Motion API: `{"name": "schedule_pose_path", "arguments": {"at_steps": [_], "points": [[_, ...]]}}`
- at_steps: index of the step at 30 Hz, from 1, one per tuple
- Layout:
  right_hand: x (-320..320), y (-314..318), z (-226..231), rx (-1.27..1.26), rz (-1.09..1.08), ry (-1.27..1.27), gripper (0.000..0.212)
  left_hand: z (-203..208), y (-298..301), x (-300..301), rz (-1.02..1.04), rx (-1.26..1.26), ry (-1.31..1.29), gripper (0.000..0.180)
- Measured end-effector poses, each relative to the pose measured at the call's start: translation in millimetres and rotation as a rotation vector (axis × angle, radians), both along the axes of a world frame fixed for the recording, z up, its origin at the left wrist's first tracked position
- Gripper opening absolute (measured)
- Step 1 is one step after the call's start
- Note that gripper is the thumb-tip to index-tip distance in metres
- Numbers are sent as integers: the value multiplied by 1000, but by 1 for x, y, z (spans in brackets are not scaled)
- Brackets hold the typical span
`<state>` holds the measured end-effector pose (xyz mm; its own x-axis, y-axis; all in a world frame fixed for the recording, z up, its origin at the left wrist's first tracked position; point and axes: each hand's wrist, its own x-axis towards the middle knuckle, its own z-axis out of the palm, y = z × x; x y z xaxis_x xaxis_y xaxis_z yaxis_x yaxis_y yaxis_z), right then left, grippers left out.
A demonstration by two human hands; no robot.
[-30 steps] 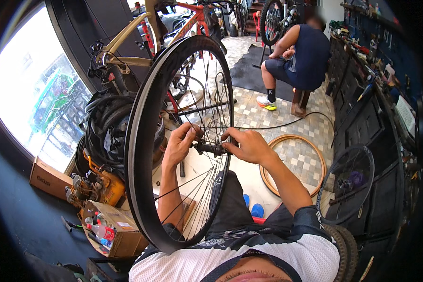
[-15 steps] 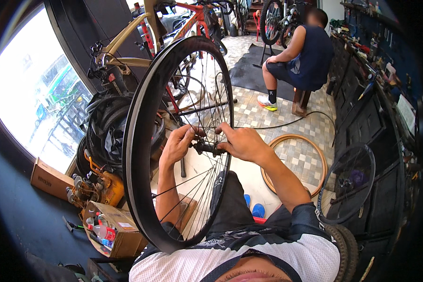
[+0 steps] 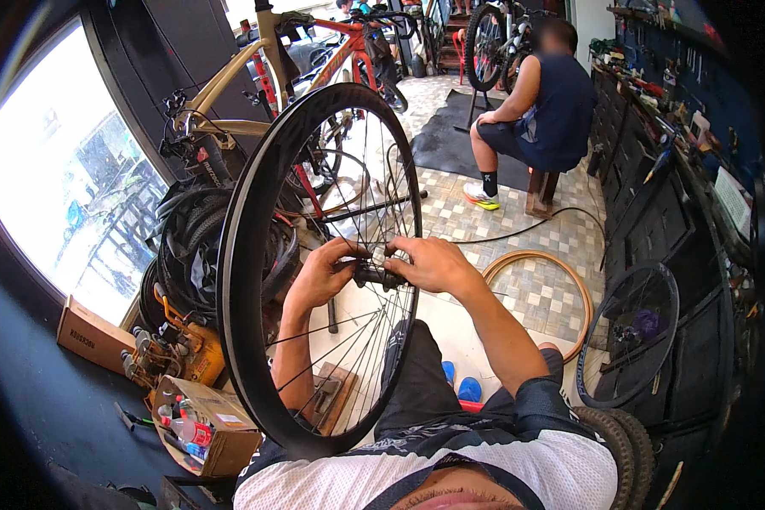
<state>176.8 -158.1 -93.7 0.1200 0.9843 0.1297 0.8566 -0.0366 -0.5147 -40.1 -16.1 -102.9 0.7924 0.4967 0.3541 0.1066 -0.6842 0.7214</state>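
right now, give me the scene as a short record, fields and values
main object: black spoked wheel, upright in front of the person
left hand: bent fingers at the left side of the hub, exact grip unclear
right hand: thumb and fingers at the hub's right side, exact grip unclear
floor, right: tan ring lying flat
lower left: open cardboard box with bottles inside
background: co-worker seated on a stool

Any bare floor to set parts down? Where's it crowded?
Free: tiles inside the tan hoop; tiles between black mat and black cord. Crowded: the hub, between left hand and right hand; the left side, with piled tires, yellow compressor, cardboard box; the workbench at right.
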Motion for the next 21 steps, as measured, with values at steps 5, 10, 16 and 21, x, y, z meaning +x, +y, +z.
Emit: {"name": "schedule_pose_path", "arguments": {"at_steps": [5,10,16,21], "points": [[5,-4,9,-38,112,-78,51,-1,-3,-4,-8,36,-1,31],[24,15,22,-90,274,22,45,10,-15,-8,-51,151,29,28],[20,26,-10,129,302,132,46,13,-17,-13,37,249,15,27],[25,23,-7,88,293,170,46,10,-17,-20,197,324,1,28]]}}
